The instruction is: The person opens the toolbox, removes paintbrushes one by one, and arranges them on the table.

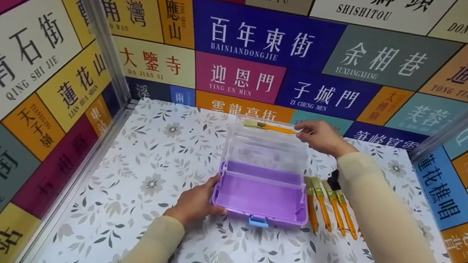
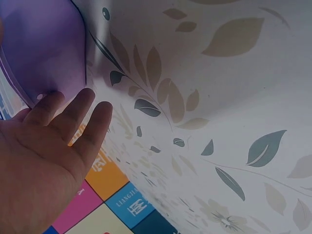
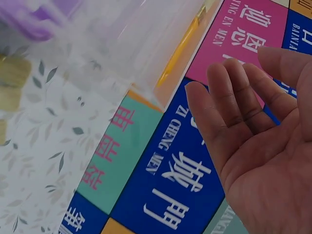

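Note:
A purple plastic box [image 1: 260,193] stands with its clear lid [image 1: 268,151] raised at the back. My left hand [image 1: 196,204] touches the box's front left corner; in the left wrist view its fingers [image 2: 74,111] are extended against the purple side. Along the top of the lid lies a paintbrush [image 1: 274,128] with a yellow-orange handle and pale bristles. Close to that handle's end is my right hand [image 1: 322,137]. The right wrist view has its fingers [image 3: 222,95] loosely bent, apart from the brush, with nothing between them.
Several similar paintbrushes [image 1: 331,205] lie side by side right of the box, partly under the right sleeve. A dark object [image 1: 333,179] shows beside that sleeve. A blue latch [image 1: 258,222] sticks out in front. Sign-printed walls [image 1: 267,37] enclose the floral tabletop [image 1: 156,150].

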Demonstrator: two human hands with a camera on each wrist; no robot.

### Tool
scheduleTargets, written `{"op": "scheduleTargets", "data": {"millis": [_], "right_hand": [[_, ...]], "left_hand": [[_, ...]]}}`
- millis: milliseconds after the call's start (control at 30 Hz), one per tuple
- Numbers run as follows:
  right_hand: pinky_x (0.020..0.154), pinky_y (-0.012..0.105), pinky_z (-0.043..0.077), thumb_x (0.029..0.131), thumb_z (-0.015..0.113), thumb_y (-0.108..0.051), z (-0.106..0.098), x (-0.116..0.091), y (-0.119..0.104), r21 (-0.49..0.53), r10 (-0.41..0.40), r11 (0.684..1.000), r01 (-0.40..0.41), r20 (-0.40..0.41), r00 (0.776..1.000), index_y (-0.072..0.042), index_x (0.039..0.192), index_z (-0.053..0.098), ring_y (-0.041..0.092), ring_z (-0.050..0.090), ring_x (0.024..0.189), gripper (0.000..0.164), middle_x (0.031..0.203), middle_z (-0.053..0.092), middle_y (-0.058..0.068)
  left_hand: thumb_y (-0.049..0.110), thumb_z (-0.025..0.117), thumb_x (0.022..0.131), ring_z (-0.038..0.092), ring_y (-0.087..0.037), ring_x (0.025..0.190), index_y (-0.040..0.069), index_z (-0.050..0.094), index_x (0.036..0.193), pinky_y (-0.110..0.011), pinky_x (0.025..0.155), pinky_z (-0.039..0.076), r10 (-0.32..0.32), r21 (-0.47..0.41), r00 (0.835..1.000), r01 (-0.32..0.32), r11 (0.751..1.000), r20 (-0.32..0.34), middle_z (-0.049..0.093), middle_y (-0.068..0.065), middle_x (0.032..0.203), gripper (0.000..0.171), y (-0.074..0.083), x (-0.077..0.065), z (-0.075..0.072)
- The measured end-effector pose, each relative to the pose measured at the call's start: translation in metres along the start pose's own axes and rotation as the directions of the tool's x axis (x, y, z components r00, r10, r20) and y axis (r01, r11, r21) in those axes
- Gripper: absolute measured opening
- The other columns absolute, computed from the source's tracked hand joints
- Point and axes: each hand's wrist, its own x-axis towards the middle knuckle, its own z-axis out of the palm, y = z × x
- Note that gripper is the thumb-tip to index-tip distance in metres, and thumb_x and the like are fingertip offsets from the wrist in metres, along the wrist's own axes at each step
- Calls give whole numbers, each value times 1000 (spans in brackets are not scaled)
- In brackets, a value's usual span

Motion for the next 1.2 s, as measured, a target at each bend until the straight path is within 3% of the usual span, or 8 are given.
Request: {"op": "scheduleTargets", "data": {"millis": [400,700,900,1067,1200], "right_hand": [[98,49,48,103,55,-17,22,53,-3,52,-21,998,25,-78,997,-1,133,61,33,59,113,35,123,63,19],[100,51,46,104,52,-19,39,76,2,13,-40,999,41,-40,998,0,134,60,36,56,119,36,132,59,21],[104,53,43,105,51,-22,48,83,5,-53,-15,998,13,-34,999,0,134,61,37,55,123,38,136,58,20],[104,54,42,105,50,-22,54,86,7,-164,-45,986,44,-2,999,2,131,63,39,55,122,38,132,61,21],[103,54,43,105,50,-21,56,87,8,-185,-44,982,47,19,999,0,129,64,37,56,120,35,130,62,20]], "left_hand": [[49,87,71,51,-33,129,26,22,160,-49,107,40,9,-5,1000,-9,1000,-3,49,-10,149,113,-2,2,1],[49,87,71,48,-32,132,32,19,160,-50,109,38,-34,-21,999,34,999,8,46,-7,151,114,-1,2,0],[49,87,70,47,-31,133,33,19,160,-50,110,37,-48,-29,999,48,998,13,45,-5,152,114,0,2,0],[52,87,69,46,-30,134,34,19,160,-49,110,37,-55,-30,998,55,998,15,44,-5,153,115,-1,1,0],[51,87,69,45,-29,135,35,18,160,-49,111,36,-61,-39,998,62,997,11,43,-3,154,115,-2,0,-1]]}}
